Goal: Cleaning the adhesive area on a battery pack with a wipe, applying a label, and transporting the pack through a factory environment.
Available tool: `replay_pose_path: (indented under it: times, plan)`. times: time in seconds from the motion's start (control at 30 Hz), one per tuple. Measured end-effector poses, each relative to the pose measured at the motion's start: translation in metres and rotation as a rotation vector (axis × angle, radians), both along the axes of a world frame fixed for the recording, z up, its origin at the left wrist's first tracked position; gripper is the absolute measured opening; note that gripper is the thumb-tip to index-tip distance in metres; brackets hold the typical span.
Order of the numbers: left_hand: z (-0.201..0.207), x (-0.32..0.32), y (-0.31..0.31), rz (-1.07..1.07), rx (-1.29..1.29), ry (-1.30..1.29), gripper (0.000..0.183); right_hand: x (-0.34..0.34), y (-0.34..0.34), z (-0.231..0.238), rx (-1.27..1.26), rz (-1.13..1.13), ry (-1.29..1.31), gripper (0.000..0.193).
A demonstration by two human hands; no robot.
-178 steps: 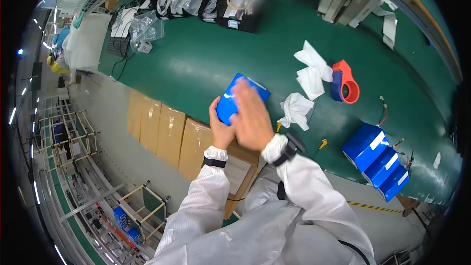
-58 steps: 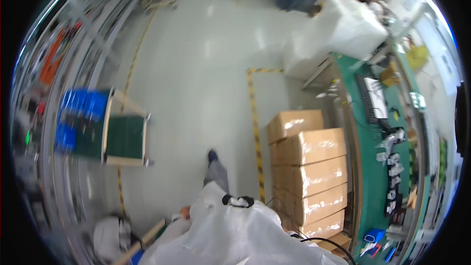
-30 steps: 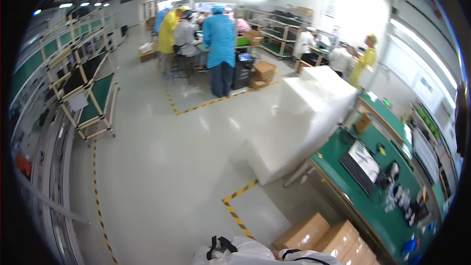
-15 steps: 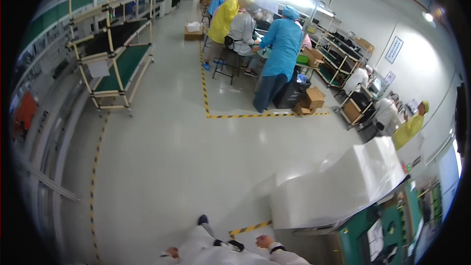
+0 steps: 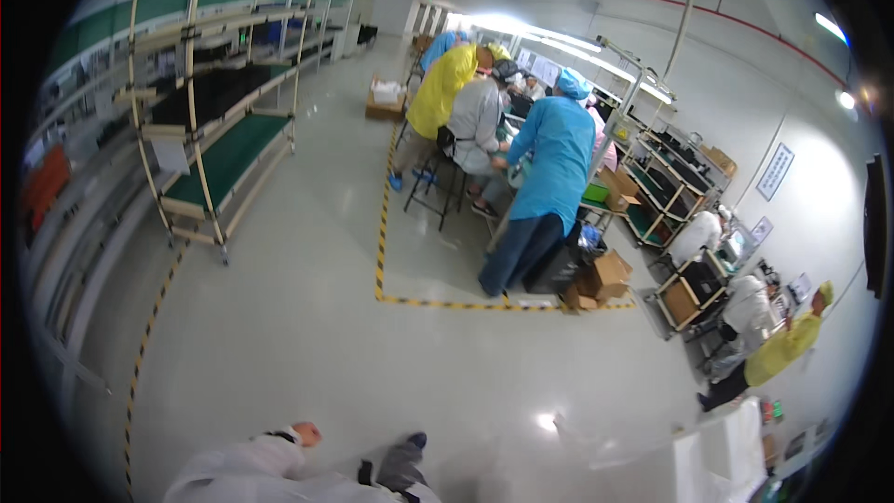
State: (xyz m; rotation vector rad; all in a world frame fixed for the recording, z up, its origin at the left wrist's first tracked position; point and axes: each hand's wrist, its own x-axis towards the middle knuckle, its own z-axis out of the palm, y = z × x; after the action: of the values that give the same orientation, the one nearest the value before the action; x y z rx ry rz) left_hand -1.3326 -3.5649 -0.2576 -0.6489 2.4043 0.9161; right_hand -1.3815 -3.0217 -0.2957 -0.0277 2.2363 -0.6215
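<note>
My left hand [image 5: 305, 433] swings forward over the grey floor, in a white sleeve [image 5: 242, 466] with a dark band at the wrist. Its fingers look loosely curled, with nothing visible in them. It touches nothing. Beyond its fingertips, a dark shoe [image 5: 417, 440] of mine steps forward under a grey trouser leg. My right hand is out of the picture.
A wheeled rack with green shelves [image 5: 233, 163] stands at the left. Ahead, a person in blue [image 5: 549, 163] leans over a workbench beside a black bin and cardboard boxes [image 5: 601, 281]. Yellow-black tape [image 5: 447, 304] marks the floor. White wrapped goods [image 5: 717, 452] stand at the lower right.
The view has tilted up and moved forward, so the workbench group looks closer. My left hand has swung forward; my right hand has left the picture. The white wrapped goods have slid toward the lower edge.
</note>
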Motion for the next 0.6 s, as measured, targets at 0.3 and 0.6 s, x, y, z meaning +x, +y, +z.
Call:
replay_pose_path:
  times: [0.3, 0.6]
  plan:
    - [0.026, -0.155, 0.025, -0.138, 0.176, -0.272, 0.045, -0.228, -0.007, 0.0, -0.1, -0.061, -0.003, 0.044]
    - [0.021, -0.379, 0.032, -0.233, -0.054, -0.093, 0.039, -0.431, 0.024, 0.032, -0.207, -0.445, -0.043, 0.035]
